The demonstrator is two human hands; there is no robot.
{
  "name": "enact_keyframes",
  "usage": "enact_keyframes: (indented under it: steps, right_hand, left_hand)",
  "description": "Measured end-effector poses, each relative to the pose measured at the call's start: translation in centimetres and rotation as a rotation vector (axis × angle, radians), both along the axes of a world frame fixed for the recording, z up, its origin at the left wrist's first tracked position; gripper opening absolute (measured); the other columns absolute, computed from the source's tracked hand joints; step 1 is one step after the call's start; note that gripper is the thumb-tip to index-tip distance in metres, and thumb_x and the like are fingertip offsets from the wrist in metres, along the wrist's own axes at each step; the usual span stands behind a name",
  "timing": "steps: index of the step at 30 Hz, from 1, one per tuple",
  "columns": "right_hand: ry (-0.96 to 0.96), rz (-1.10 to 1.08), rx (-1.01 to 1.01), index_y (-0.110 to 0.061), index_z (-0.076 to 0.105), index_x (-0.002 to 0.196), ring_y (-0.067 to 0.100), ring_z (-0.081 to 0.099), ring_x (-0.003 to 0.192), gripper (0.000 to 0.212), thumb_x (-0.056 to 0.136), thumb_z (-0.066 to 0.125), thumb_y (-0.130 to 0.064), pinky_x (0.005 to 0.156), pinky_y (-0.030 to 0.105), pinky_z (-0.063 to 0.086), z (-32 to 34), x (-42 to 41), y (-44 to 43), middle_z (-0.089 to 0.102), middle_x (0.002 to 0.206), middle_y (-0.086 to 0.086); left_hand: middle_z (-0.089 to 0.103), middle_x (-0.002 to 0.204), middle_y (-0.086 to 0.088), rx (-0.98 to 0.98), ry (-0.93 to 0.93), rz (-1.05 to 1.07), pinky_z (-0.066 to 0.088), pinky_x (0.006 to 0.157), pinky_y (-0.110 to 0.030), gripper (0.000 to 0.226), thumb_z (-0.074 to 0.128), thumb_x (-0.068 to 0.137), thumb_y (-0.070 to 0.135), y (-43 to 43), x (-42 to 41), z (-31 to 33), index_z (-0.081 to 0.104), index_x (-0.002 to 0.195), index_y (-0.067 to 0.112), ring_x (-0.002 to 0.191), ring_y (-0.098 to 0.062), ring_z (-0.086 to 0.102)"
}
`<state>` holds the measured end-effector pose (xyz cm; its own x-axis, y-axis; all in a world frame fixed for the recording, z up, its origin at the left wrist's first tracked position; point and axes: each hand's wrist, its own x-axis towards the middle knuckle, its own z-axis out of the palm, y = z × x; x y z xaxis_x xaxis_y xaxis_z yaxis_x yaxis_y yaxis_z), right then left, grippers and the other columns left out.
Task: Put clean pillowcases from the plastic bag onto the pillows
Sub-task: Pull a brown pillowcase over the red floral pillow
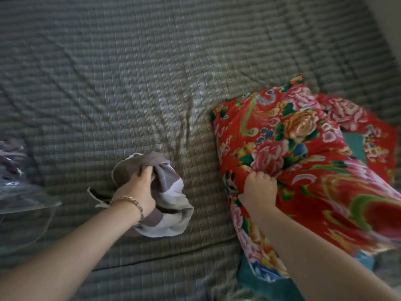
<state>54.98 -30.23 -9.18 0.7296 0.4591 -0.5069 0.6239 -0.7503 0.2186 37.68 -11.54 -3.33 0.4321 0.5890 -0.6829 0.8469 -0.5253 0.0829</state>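
My left hand (136,187), with a gold bracelet at the wrist, grips a bunched grey-and-white pillowcase (167,203) just above the bed. My right hand (259,187) pinches the fabric of a pillow in a red floral cover (303,148), which lies tilted on the right side of the bed. A clear plastic bag (19,185) with purple-grey cloth inside lies at the left edge. The picture is blurred by motion.
A grey-green checked quilt (152,72) covers the bed across the whole view. Teal fabric (355,146) shows under and beside the red pillow, and a second red floral piece (373,131) lies behind it at the right.
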Motion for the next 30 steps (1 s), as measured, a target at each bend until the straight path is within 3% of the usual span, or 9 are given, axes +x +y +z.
enact_keyframes:
  steps: [2, 5, 7, 13, 17, 21, 23, 27, 30]
  right_hand:
    - [0.055, -0.058, 0.131, -0.014, 0.052, 0.117, 0.022, 0.052, 0.108, 0.045, 0.082, 0.063, -0.04, 0.089, 0.034, 0.041, 0.0, 0.5, -0.5, 0.057, 0.113, 0.001]
    - [0.162, -0.39, 0.37, -0.016, 0.057, 0.111, 0.023, 0.056, 0.094, 0.032, 0.08, 0.064, -0.022, 0.079, 0.036, 0.048, 1.7, 0.4, -1.3, 0.06, 0.094, -0.003]
    - [0.261, -0.572, 0.528, -0.014, 0.06, 0.109, 0.022, 0.058, 0.081, 0.029, 0.08, 0.06, -0.011, 0.069, 0.032, 0.049, 4.1, -0.3, -1.2, 0.058, 0.081, -0.004]
    - [0.381, -0.107, 0.869, -0.007, 0.067, 0.094, 0.019, 0.055, 0.085, 0.032, 0.067, 0.064, 0.01, 0.07, 0.022, 0.043, 14.1, -3.3, -0.4, 0.057, 0.087, -0.004]
    - [0.59, 0.187, 0.937, -0.018, 0.063, 0.075, 0.013, 0.054, 0.066, 0.023, 0.055, 0.058, -0.007, 0.056, 0.016, 0.038, 19.0, -6.0, -0.1, 0.054, 0.071, -0.01]
    - [0.882, 0.365, 0.851, -0.022, 0.054, 0.076, 0.013, 0.053, 0.069, 0.013, 0.066, 0.057, -0.015, 0.059, 0.028, 0.044, 19.4, -11.3, -1.0, 0.053, 0.073, -0.005]
    - [1.005, 0.351, 0.724, -0.027, 0.054, 0.09, 0.011, 0.056, 0.079, 0.029, 0.068, 0.062, -0.011, 0.064, 0.018, 0.041, 17.3, -14.0, -0.9, 0.056, 0.082, -0.007]
    - [0.94, 0.042, 0.336, -0.031, 0.056, 0.119, 0.016, 0.057, 0.108, 0.048, 0.076, 0.055, -0.008, 0.072, 0.011, 0.037, 9.7, -18.2, 0.8, 0.059, 0.115, -0.005]
    - [0.903, -0.086, 0.127, -0.023, 0.044, 0.131, 0.023, 0.051, 0.114, 0.055, 0.079, 0.061, -0.028, 0.081, 0.021, 0.042, 3.8, -21.4, 1.7, 0.051, 0.127, 0.005]
  left_hand:
    - [0.052, 0.115, -0.01, 0.036, 0.01, 0.042, 0.044, 0.061, -0.033, 0.061, 0.05, 0.084, 0.009, 1.0, -0.5, 0.2, 0.019, 0.134, 0.025, 0.073, -0.027, 0.055]
    - [0.053, 0.077, -0.005, 0.03, -0.022, 0.19, 0.036, 0.047, -0.027, 0.074, 0.053, 0.082, 0.006, 1.9, -1.5, 0.9, 0.015, 0.141, 0.029, 0.056, -0.021, 0.05]
    - [0.05, 0.07, -0.005, 0.017, -0.043, 0.271, 0.035, 0.046, -0.027, 0.077, 0.054, 0.082, 0.005, 2.0, -2.3, 1.6, 0.013, 0.143, 0.03, 0.056, -0.022, 0.05]
    - [0.051, 0.08, -0.012, 0.063, -0.241, 0.447, 0.04, 0.058, -0.034, 0.058, 0.054, 0.079, -0.003, 5.0, -3.8, 5.0, 0.032, 0.13, 0.015, 0.066, -0.028, 0.048]
    - [0.058, 0.106, -0.025, 0.199, -0.353, 0.396, 0.041, 0.069, -0.037, 0.055, 0.054, 0.079, -0.002, 7.0, -4.5, 8.5, 0.035, 0.129, 0.011, 0.089, -0.042, 0.056]
    - [0.058, 0.101, -0.028, 0.356, -0.4, 0.236, 0.037, 0.065, -0.037, 0.048, 0.054, 0.079, -0.001, 8.4, -6.8, 11.1, 0.039, 0.124, 0.01, 0.082, -0.042, 0.055]
    - [0.06, 0.095, -0.026, 0.395, -0.361, 0.111, 0.039, 0.061, -0.038, 0.04, 0.054, 0.08, 0.001, 9.0, -9.0, 11.5, 0.041, 0.117, 0.01, 0.08, -0.042, 0.057]
    - [0.055, 0.107, -0.009, 0.33, -0.037, -0.201, 0.039, 0.057, -0.032, 0.033, 0.045, 0.088, 0.011, 9.9, -13.3, 8.6, 0.036, 0.118, 0.021, 0.08, -0.03, 0.056]
    - [0.041, 0.135, 0.001, 0.206, 0.1, -0.284, 0.042, 0.075, -0.03, 0.041, 0.038, 0.092, 0.026, 10.8, -16.9, 5.1, 0.027, 0.131, 0.031, 0.107, -0.026, 0.053]
